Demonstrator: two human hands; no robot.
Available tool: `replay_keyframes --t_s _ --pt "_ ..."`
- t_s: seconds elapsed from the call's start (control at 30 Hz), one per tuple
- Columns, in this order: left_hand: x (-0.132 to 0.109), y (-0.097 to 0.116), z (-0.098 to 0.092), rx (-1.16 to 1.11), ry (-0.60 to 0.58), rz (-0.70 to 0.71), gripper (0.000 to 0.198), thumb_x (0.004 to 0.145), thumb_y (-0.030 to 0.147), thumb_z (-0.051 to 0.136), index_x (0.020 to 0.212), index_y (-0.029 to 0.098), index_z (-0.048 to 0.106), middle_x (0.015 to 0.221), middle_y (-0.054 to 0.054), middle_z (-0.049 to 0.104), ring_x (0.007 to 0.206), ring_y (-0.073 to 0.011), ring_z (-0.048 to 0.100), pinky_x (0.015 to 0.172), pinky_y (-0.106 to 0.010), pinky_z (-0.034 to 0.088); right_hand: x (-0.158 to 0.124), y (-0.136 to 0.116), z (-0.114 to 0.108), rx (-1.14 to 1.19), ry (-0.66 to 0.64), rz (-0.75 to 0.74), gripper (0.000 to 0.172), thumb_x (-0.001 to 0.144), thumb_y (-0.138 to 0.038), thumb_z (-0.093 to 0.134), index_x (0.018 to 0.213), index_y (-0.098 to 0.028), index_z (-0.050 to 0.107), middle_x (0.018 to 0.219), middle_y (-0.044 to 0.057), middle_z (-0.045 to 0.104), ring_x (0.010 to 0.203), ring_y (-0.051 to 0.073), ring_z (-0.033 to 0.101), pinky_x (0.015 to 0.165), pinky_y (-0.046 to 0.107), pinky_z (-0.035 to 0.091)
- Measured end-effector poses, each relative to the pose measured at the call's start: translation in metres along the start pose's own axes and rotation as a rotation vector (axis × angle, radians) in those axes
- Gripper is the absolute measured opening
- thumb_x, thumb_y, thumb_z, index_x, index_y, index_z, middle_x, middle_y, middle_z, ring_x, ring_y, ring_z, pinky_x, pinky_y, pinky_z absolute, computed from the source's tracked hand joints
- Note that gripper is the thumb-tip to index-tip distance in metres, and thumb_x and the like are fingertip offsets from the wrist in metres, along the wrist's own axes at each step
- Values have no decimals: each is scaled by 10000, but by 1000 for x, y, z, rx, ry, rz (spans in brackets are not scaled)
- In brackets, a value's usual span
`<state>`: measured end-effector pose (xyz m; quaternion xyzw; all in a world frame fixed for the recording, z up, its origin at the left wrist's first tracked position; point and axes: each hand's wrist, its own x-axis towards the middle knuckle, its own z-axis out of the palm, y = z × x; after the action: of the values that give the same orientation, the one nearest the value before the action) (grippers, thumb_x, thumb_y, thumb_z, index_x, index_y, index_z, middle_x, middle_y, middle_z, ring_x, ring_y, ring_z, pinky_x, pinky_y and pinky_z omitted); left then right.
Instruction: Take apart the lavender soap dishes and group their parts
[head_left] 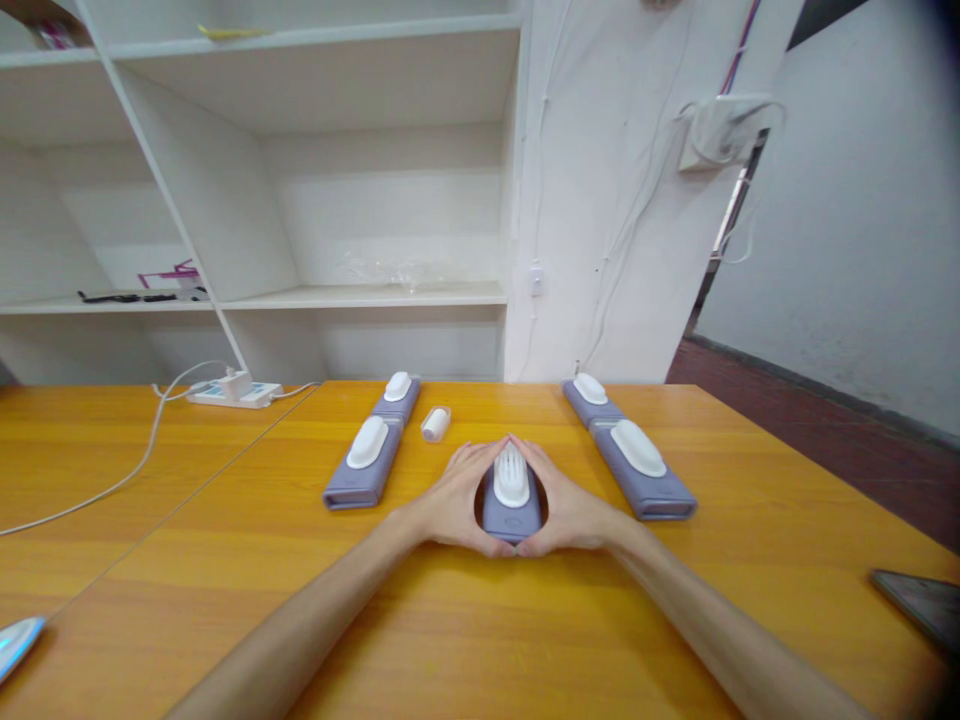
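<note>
Head view: a purple block (pixel 513 525), bearing a slotted white piece (pixel 511 478), is set on the wooden table (pixel 450 640) within a ring formed by the left hand (pixel 463 498) and the right hand (pixel 571 500). In each hand, thumb and fingers are spread apart and curved; the two hands are brought together tip to tip, fingers beyond the block's far end and thumbs along its near edge. The block is thus framed on all sides, with narrow gaps seen between its flanks and the hands; whether it is pressed at its ends cannot be told. The ring is apparently shaped so that the block may be centred or steadied without its upper face being covered. Similar blocks are laid end to end in a left row (pixel 360 485) and a right row (pixel 660 495), their smooth white caps (pixel 367 442) turned upward; by this splayed placing, room for both forearms is presumably left between them. A small white roll (pixel 436 424) is placed near the left row, and a power strip (pixel 255 393) is kept farther back, well apart from the hands.
</note>
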<state>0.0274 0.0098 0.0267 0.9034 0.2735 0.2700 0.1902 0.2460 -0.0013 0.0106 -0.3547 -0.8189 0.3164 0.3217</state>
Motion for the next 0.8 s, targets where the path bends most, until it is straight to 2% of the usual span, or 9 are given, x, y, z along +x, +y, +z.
replay_keyframes --t_s 0.23,0.43,0.53,0.63,0.73,0.8 --pt "0 5 -3 -80 23 -55 1146 457 437 813 1413 209 223 1411 -106 358 1274 -331 345 1080 -486 280 4 -3 0 13 -9 31 1244 457 -323 838 1475 -182 136 1467 115 215 1354 297 203 1123 449 147" --pt "0 0 -1 -122 59 -53 1149 422 449 843 1389 221 266 1368 -107 391 1253 -324 368 1069 -481 300 5 -4 -3 18 -46 60 1228 473 -328 838 1473 -197 139 1444 112 258 1349 291 217 1116 459 162" --pt "0 -6 6 -163 53 -53 1222 415 472 856 1423 224 212 1410 -122 346 1296 -328 320 1088 -493 270 4 0 -2 18 -53 62 1235 500 -362 837 1479 -191 104 1504 117 157 1382 292 140 1125 459 126" --pt "1 -14 12 -186 15 -76 1319 401 520 852 1458 223 121 1482 -143 230 1360 -349 209 1116 -530 184 5 5 1 -9 -41 91 1263 503 -413 836 1482 -179 73 1533 129 49 1400 302 19 1128 488 50" --pt "3 -21 15 -204 -43 -153 1379 406 570 834 1472 213 35 1531 -153 75 1401 -367 34 1126 -558 77 8 10 5 -60 -36 105 1317 467 -450 845 1484 -193 48 1537 129 20 1396 319 -50 1118 523 5" --pt "4 -25 14 -214 -78 -191 1389 425 589 822 1473 206 -4 1540 -146 18 1403 -354 -37 1132 -545 33 9 11 4 -87 -40 92 1322 462 -469 846 1484 -205 51 1537 124 33 1397 319 -38 1121 518 4"
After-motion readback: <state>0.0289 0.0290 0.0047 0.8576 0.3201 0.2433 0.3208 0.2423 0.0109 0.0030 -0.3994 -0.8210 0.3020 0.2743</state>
